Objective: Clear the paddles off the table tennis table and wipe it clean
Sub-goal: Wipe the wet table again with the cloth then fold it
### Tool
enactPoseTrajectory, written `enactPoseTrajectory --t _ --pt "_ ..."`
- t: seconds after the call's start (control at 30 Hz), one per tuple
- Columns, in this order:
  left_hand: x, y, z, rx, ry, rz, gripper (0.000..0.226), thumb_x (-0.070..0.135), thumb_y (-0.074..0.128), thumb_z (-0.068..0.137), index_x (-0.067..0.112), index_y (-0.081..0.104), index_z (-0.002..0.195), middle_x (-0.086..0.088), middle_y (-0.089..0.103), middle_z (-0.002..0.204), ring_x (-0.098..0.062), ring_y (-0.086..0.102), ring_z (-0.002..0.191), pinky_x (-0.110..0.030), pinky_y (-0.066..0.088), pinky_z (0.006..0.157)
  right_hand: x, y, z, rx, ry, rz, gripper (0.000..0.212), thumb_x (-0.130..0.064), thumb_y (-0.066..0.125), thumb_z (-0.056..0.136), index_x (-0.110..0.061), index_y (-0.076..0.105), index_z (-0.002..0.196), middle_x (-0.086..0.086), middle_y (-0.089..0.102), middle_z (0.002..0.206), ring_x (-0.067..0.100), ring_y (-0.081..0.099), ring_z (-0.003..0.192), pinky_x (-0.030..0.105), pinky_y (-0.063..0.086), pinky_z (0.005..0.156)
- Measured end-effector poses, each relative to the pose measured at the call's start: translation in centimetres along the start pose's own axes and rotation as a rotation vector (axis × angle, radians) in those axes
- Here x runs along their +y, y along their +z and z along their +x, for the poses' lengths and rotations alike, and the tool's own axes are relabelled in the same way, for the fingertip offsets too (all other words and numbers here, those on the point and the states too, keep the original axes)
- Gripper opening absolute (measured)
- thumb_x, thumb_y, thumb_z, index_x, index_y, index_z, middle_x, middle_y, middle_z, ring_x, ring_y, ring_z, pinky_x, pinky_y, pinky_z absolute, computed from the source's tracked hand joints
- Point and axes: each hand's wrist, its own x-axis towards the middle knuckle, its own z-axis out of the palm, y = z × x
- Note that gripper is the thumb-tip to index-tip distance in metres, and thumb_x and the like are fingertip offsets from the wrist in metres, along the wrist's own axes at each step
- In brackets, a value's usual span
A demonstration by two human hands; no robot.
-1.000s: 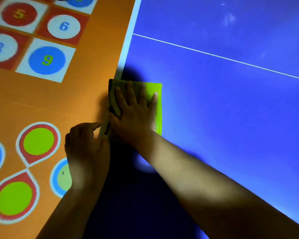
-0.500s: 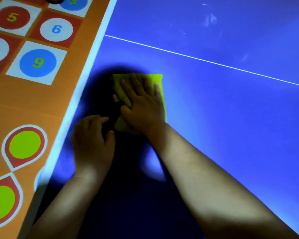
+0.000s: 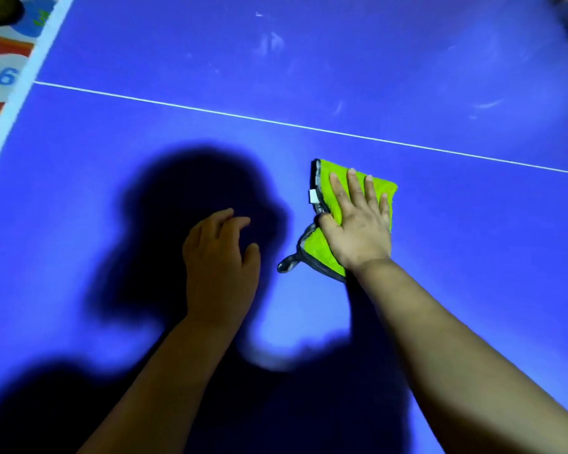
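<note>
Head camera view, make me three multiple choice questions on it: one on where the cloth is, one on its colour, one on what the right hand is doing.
1. Where does the cloth lie relative to the white line on the table?
A. on the near side of it
B. across it
C. beyond it

2. What is the cloth's main colour?
A. red
B. yellow-green
C. white

3. How is the right hand placed?
A. flat on the cloth, fingers straight
B. clenched in a fist beside it
C. raised clear of it

Answers:
1 A, blue table shows between cloth and line.
2 B, its face is bright yellow-green with a dark edge.
3 A, palm and straight fingers lie on the cloth.
</note>
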Motion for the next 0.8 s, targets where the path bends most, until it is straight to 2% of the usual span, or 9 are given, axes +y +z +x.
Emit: enactPoseTrajectory --t 0.13,0.3,0.53,0.7,0.8 --pt "-1.0 -0.9 0.6 0.004 0.024 -0.010 0.037 0.015 0.058 0.068 0.008 0.065 0.104 -0.013 0.060 0.115 -0.031 0.052 0.107 -0.038 0.032 0.097 0.1 -0.5 -0.2 -0.041 0.059 -0.003 0.075 -0.052 0.025 0.080 -0.042 0.007 0.152 -0.009 -0.002 0.162 0.018 -0.009 0.149 0.042 -0.009 0.119" --pt "-6.1 -4.7 2.1 0.012 0.019 0.021 0.038 0.018 0.056 0.070 0.008 0.064 0.107 -0.013 0.058 0.118 -0.033 0.051 0.109 -0.041 0.033 0.098 -4.8 -0.2 -0.8 -0.048 0.138 -0.016 0.074 -0.054 0.026 0.084 -0.039 0.003 0.153 -0.002 -0.006 0.163 0.023 -0.012 0.149 0.047 -0.008 0.119" --pt "-14.7 -10.7 4.8 0.102 -0.073 0.064 0.042 0.020 0.055 0.071 0.007 0.063 0.110 -0.015 0.057 0.121 -0.035 0.049 0.113 -0.041 0.030 0.100 -20.0 1.5 0.4 -0.052 -0.077 -0.099 0.078 -0.061 0.020 0.082 -0.038 -0.002 0.153 0.000 -0.009 0.162 0.030 -0.013 0.148 0.051 -0.008 0.118" --pt "-20.5 -14.6 6.2 0.153 -0.134 0.117 0.046 0.014 0.051 0.068 0.006 0.062 0.112 -0.016 0.057 0.119 -0.037 0.050 0.113 -0.046 0.033 0.098 -30.6 2.4 2.1 -0.056 -0.236 -0.123 0.075 -0.061 0.033 0.092 -0.035 -0.003 0.153 0.003 -0.008 0.163 0.035 -0.013 0.147 0.056 -0.007 0.117" --pt "-22.8 -16.0 6.6 0.157 -0.132 0.165 0.046 0.011 0.050 0.067 0.006 0.061 0.111 -0.017 0.057 0.118 -0.039 0.050 0.112 -0.046 0.033 0.098 -36.2 3.3 3.3 -0.040 -0.312 -0.096 0.075 -0.058 0.039 0.090 -0.034 0.007 0.154 0.006 0.000 0.163 0.037 -0.009 0.147 0.059 -0.006 0.116"
